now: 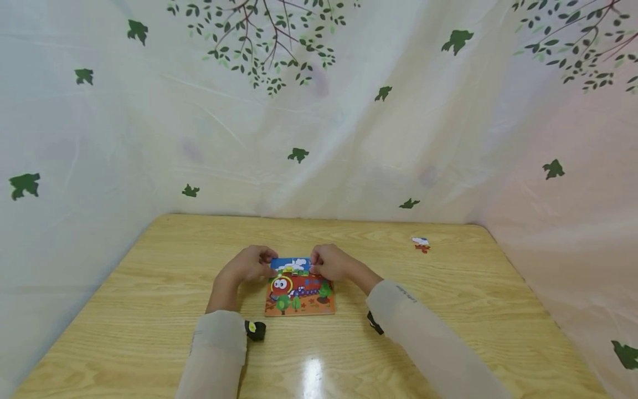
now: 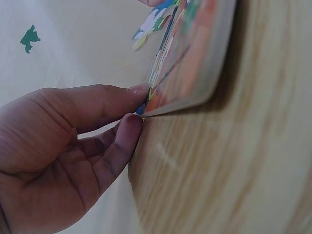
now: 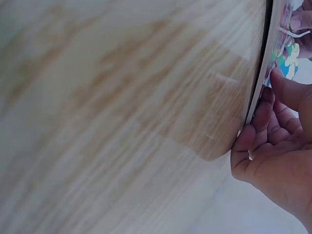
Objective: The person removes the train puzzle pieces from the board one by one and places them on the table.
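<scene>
A picture puzzle (image 1: 301, 291) with a red train face, trees and a blue sky lies flat on the table. My left hand (image 1: 252, 264) is at its upper left side; thumb and a finger pinch the puzzle's edge in the left wrist view. At the upper right is my right hand (image 1: 330, 262), its thumb on a blue, white and green puzzle piece (image 3: 291, 61) and its curled fingers along the puzzle's edge. That puzzle piece (image 2: 151, 27) stands tilted off the board in the left wrist view. Fingers partly hide how it is held.
Farther back on the right of the wooden table (image 1: 189, 266) lies a loose white and red puzzle piece (image 1: 421, 244). A pale curtain (image 1: 349, 127) with printed leaves hangs behind the table and along both sides. Dark straps (image 1: 256, 331) show at the wrists.
</scene>
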A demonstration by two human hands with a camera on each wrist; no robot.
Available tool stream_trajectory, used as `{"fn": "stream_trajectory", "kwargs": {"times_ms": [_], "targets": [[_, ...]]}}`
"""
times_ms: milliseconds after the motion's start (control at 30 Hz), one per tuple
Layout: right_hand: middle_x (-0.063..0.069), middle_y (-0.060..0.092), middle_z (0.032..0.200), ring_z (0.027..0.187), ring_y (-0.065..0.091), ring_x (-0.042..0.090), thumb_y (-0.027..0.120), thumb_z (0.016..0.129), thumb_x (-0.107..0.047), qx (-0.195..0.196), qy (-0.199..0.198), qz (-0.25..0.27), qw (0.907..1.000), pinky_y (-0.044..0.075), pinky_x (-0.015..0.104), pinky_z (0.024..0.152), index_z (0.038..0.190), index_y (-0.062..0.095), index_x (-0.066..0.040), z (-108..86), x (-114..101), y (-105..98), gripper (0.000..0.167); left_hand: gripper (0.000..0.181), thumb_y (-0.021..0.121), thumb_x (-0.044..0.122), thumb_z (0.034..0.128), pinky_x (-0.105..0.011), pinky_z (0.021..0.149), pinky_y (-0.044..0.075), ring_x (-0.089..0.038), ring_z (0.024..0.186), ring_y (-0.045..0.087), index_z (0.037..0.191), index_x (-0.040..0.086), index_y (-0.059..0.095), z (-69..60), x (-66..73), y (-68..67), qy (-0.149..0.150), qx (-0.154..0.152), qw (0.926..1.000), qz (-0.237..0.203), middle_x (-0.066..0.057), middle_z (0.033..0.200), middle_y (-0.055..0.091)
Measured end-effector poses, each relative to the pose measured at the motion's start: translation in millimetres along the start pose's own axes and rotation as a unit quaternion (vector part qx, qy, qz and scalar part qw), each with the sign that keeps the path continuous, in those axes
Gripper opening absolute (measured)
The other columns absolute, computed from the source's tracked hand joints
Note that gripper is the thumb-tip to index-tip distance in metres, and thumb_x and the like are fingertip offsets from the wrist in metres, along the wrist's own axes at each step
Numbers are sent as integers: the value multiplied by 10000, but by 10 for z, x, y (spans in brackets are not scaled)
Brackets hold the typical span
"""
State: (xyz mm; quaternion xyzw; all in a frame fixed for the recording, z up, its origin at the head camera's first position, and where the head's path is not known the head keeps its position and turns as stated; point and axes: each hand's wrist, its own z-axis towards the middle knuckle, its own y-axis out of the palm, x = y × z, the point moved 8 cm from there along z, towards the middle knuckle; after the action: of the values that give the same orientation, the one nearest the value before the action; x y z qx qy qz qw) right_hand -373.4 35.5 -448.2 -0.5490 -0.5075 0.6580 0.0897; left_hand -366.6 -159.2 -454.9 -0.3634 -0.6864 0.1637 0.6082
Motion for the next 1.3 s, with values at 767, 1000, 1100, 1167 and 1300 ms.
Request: {"fn": "stream_trajectory", "kwargs": {"times_ms": [767,1000,1100,1167,1300], "targets": [[10,522,802,697,455,131,505,1065,-54,-588,-444,652,9952,408,274,674,971,550,-51,-25,-31,2,104,367,791,96,893,-418,931,479,-252,1025,553,1239,61,674,8,-40,11,86,-14,10000,-34,-86,1122,618],[46,549,905,797,475,158,487,1058,-53,-740,-312,869,9930,424,293,727,997,542,-49,-55,-41,-27,82,373,791,96,894,-416,928,485,-249,1026,552,1247,67,673,8,-49,10,23,-8,10000,-13,-81,1131,619],[41,566,915,808,503,158,513,1058,-62,-550,-491,819,9939,445,300,734,993,554,-57,-38,-33,-41,77,375,794,100,892,-420,930,483,-251,1023,554,1246,66,674,8,-37,6,49,-3,10000,8,-82,1128,622],[31,577,898,795,519,155,538,1053,-70,-360,-566,794,9946,457,302,728,987,567,-72,-26,-18,-55,72,376,794,105,893,-421,932,483,-250,1025,555,1248,68,675,10,-28,5,71,0,10000,27,-81,1128,623],[8,584,839,749,523,143,586,1039,-92,66,-640,669,9957,462,300,706,974,591,-102,-17,13,-101,66,376,795,110,895,-424,932,485,-254,1029,553,1249,72,675,15,-15,1,50,3,10000,9,-83,1132,620]]}}
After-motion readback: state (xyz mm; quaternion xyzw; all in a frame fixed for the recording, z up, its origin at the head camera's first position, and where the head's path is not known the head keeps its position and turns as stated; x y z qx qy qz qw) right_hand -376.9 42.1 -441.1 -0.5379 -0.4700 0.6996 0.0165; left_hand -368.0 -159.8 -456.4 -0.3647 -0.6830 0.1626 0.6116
